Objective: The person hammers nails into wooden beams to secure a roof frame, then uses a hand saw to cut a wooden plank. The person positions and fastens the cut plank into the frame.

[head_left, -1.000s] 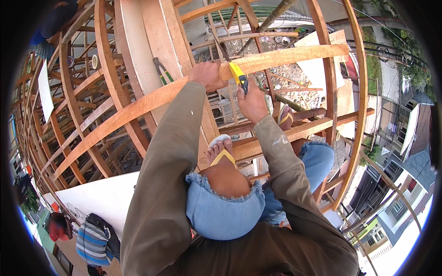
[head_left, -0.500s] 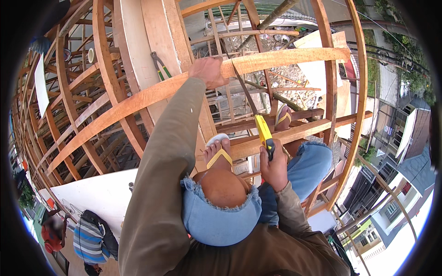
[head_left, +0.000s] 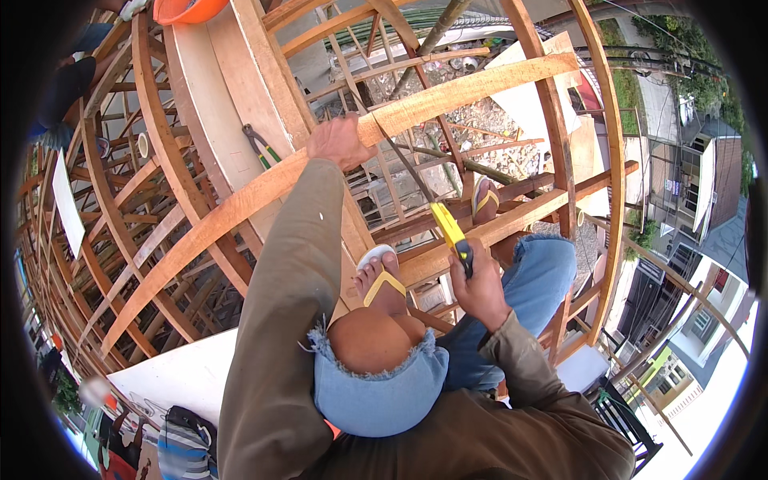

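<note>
A long wooden board (head_left: pixel 472 86) lies slantwise across the timber framing in front of me. My left hand (head_left: pixel 342 142) is closed over it, pressing down near its middle. In my right hand (head_left: pixel 482 286) is the yellow and black handle of a handsaw (head_left: pixel 450 228), its fingers wrapped round the grip. The saw's narrow dark blade slants up and away, meeting the board just right of my left hand. Pliers (head_left: pixel 260 148) with green handles rest on the pale plank (head_left: pixel 228 88) beyond the board, left of my left hand.
My sandalled feet stand on timber beams (head_left: pixel 512 220), with open gaps below showing rubble. Curved wooden ribs (head_left: pixel 160 112) fill the left. Another person's legs (head_left: pixel 72 88) are at upper left, near an orange plastic container (head_left: pixel 190 10). A striped bag (head_left: pixel 182 452) sits at lower left.
The view has shifted, bringing the orange container in at the top. The saw stays against the board with its handle slightly moved; both hands keep their grips.
</note>
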### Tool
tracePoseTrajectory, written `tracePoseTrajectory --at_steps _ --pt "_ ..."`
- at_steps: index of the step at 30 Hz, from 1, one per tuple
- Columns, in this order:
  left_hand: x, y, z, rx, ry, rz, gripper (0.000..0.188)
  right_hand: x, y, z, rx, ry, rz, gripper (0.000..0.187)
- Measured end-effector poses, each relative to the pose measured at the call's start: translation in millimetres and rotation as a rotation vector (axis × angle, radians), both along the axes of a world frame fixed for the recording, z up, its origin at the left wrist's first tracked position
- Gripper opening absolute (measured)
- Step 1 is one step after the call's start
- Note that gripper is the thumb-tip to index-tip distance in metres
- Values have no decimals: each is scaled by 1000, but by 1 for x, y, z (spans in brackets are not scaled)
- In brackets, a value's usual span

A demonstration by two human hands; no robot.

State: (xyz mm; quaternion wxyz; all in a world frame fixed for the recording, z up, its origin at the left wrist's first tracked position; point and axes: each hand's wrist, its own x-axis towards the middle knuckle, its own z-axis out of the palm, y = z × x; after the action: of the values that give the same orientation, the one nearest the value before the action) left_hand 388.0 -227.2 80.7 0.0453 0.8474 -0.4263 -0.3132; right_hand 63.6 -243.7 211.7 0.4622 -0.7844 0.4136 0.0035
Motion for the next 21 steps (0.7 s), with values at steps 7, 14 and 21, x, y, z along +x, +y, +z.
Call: tracePoseTrajectory --at_steps 7,14,21 --pt "2 5 -3 18 14 -98 64 78 -22 -45 -35 34 24 23" --pt "-11 -9 6 -29 9 -79 66 88 -37 -72 -114 -24 -8 23" --pt "-1 7 -1 3 0 -95 66 13 -4 -31 -62 -2 67 25"
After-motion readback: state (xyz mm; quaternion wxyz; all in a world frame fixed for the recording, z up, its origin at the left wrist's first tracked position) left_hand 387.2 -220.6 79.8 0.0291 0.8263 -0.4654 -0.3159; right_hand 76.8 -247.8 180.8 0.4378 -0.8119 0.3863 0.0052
